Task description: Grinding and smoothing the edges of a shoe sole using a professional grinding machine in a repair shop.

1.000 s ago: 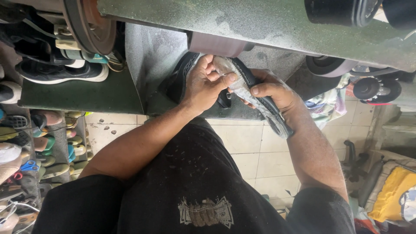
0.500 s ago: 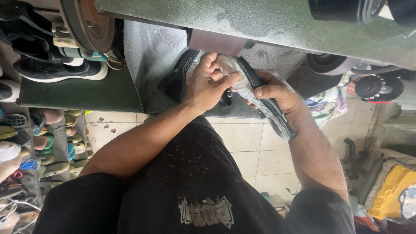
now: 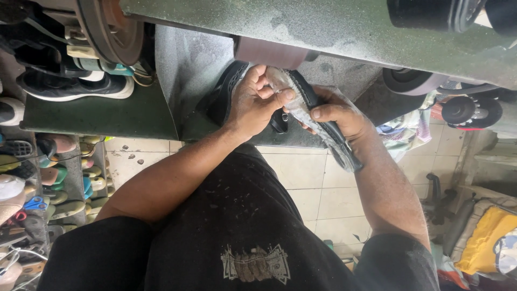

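Shelves at far left, packed with sandals and slippers in mixed colours, too small to count. Green ledge above, bearing a black sneaker with a white sole, lying on its side. Further shoes stacked behind it, partly hidden by a round wheel. Yellow bag at lower right, contents unseen.

Sole held in both hands at centre frame, just under the drum of a green machine; impossible to tell whether touching the drum. Black rim along one edge, pale grey worn face turned up, long axis slanting from upper left down to lower right, heel end sticking out past the right wrist.

Left hand closed on the toe end, fingers curled over the top, thumb pressed flat on the grey face. Right hand wrapped round the middle from beneath, thumb on the upper surface, remaining fingers hidden under the sole. Both grips firm, neither hand open. Small black loop hanging just below the left hand.

Tiled floor beneath, black shirt filling the lower frame.
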